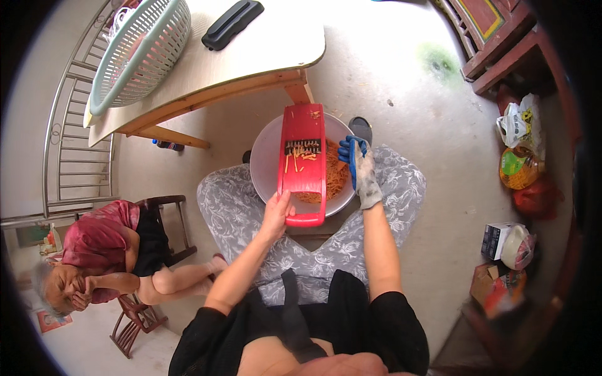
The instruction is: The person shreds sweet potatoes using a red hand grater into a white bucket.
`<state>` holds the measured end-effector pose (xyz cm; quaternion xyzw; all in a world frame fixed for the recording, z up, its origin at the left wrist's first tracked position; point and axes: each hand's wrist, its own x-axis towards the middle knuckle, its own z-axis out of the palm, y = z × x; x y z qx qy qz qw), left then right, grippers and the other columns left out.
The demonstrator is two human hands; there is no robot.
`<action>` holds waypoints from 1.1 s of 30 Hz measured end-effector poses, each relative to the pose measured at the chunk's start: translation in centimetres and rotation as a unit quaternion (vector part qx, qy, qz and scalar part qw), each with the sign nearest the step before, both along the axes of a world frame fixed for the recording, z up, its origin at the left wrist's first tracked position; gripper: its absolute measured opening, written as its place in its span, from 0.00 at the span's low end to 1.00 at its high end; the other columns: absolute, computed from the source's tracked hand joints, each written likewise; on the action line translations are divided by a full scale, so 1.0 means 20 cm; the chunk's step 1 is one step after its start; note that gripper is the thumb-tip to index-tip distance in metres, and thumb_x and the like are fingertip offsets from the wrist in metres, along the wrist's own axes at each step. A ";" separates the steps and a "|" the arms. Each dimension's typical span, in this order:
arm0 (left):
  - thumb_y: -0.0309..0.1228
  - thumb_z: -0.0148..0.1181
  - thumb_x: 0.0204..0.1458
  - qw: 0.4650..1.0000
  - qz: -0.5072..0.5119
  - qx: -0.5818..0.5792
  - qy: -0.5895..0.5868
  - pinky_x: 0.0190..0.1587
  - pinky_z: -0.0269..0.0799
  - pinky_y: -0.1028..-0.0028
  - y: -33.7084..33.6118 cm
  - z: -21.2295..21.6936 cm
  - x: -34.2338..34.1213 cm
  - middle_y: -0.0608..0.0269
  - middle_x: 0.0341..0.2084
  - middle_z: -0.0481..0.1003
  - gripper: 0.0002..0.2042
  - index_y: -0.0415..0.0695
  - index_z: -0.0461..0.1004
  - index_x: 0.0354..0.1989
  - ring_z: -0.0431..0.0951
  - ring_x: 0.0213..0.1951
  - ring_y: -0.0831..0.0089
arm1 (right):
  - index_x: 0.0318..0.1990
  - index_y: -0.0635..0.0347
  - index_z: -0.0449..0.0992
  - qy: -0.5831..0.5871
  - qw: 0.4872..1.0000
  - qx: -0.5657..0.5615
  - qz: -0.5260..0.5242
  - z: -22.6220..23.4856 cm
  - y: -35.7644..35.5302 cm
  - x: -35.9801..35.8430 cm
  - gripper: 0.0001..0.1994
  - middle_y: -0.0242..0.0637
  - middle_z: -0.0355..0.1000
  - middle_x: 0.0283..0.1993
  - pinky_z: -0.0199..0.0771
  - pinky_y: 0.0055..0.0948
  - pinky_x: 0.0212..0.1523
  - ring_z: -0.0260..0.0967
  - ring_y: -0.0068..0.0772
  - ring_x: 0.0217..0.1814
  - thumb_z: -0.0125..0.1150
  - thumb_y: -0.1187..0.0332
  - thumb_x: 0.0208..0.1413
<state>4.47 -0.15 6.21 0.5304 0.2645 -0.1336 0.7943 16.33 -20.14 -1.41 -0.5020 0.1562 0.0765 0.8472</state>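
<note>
Though bright red, a dark-toothed grater with pale shreds midway.

Blocked along the middle of the basin by a red grater, spanning from near rim to far as seen from above, with the left hand gripping its near end. Open downward on either side of that bar: at left, over pale inner wall; at right, onto orange shreds, narrowed by the gloved right hand just beside. Flanked by patterned trousers; obstructed beyond by the table. Passable farther right, over pale floor, past a dark shoe.
</note>
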 end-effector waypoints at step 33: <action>0.40 0.61 0.49 0.815 -0.286 0.497 -0.083 0.27 0.72 0.57 0.22 0.24 -0.05 0.49 0.20 0.74 0.20 0.36 0.64 0.39 0.77 0.28 0.49 | 0.61 0.47 0.65 -0.016 0.118 -0.751 0.650 -0.51 0.56 0.07 0.23 0.36 0.62 0.64 0.59 0.39 0.62 0.55 0.34 0.68 0.40 0.55 0.60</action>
